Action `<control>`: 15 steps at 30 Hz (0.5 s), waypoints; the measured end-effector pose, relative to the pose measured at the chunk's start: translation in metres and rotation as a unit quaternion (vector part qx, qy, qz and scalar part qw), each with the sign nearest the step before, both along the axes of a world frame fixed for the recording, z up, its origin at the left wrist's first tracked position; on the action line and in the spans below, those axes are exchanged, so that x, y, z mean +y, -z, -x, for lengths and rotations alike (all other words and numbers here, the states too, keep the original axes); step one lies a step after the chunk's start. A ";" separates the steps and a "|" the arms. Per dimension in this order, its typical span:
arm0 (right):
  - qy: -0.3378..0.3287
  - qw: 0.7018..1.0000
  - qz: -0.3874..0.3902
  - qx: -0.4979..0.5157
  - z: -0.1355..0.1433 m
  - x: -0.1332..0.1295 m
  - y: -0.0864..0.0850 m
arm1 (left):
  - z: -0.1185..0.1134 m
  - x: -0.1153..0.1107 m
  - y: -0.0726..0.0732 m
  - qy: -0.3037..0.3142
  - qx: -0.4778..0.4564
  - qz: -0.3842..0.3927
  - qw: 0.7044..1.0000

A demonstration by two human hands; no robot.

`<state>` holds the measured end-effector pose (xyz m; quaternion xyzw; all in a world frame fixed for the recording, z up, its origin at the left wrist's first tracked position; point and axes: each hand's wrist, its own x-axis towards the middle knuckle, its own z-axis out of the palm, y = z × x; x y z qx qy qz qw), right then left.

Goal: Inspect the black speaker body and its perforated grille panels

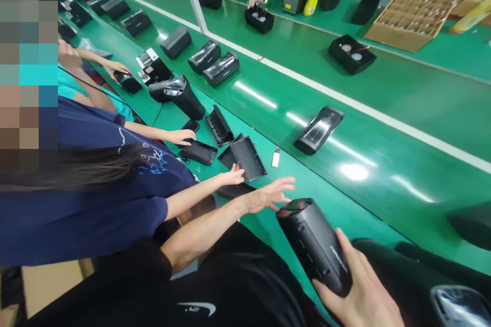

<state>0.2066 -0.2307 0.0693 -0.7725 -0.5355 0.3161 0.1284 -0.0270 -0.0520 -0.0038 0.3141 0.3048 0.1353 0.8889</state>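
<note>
One black unit (312,247) is tilted over the green bench (339,209), its near end gripped by the right hand (362,286); the left hand (268,196), fingers spread, is by its far end, contact uncertain. Judged stiff, fairly heavy, slippery; best held around mid-body.

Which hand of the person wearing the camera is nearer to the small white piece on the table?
Left. The left hand is open just below the small white piece in the picture; the right hand is farther, at lower right, holding the black device.
</note>
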 end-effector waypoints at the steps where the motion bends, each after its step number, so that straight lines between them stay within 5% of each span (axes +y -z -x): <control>1: -0.019 0.999 0.025 0.018 0.000 -0.007 0.002 | 0.004 0.000 -0.004 0.055 0.008 -0.046 0.997; 4: -0.019 0.991 0.086 0.100 0.004 -0.022 0.011 | 0.014 -0.008 -0.013 0.174 0.049 -0.107 0.978; 8: 0.128 0.971 0.085 0.185 0.003 -0.046 0.015 | 0.027 -0.027 -0.007 0.116 0.064 -0.084 0.988; 12: 0.316 0.890 0.083 0.319 0.020 -0.069 0.003 | 0.036 -0.032 -0.001 0.096 0.051 -0.072 0.992; 15: 0.374 0.855 0.072 0.351 0.039 -0.073 -0.005 | 0.038 -0.028 -0.006 0.130 0.053 -0.100 0.985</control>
